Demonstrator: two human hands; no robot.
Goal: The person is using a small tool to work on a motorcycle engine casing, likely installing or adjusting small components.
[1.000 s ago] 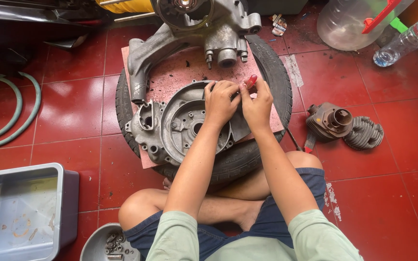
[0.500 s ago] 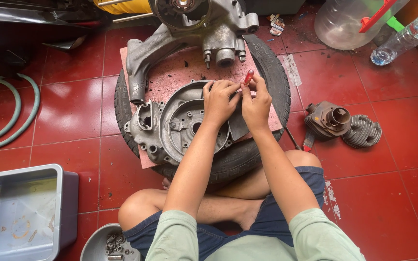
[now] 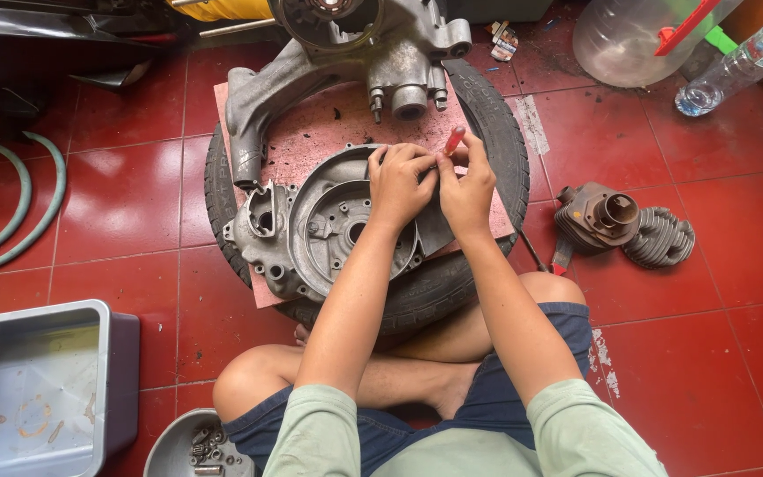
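Nearest to us, a round metal bowl [image 3: 178,446] is sitting by our left knee, holding a small heap of bolts and nuts [image 3: 205,444]. Beside it a grey plastic tub [image 3: 41,393] is lying on the red floor with only rusty stains on its bottom.

We are sitting cross-legged and reaching forward to the engine case half [image 3: 320,234], which is lying flat on a pinkish board [image 3: 311,132] laid across a tyre [image 3: 487,115]. Our left hand [image 3: 399,181] is curling over the case's upper edge, fingers bent and pressed together. Our right hand [image 3: 468,185] is touching it, fingers pinching a red-handled tool [image 3: 454,140] whose tip we cannot see.

Farther off, a second, larger engine casing [image 3: 373,53] is lying at the far side of the tyre. At the far right a clear plastic jug [image 3: 633,40] and a clear bottle [image 3: 735,62] are lying on the tiles; we cannot tell what they contain.

Compared with half a second ago, our hands are staying at the same spot and the red handle is tilting slightly differently.
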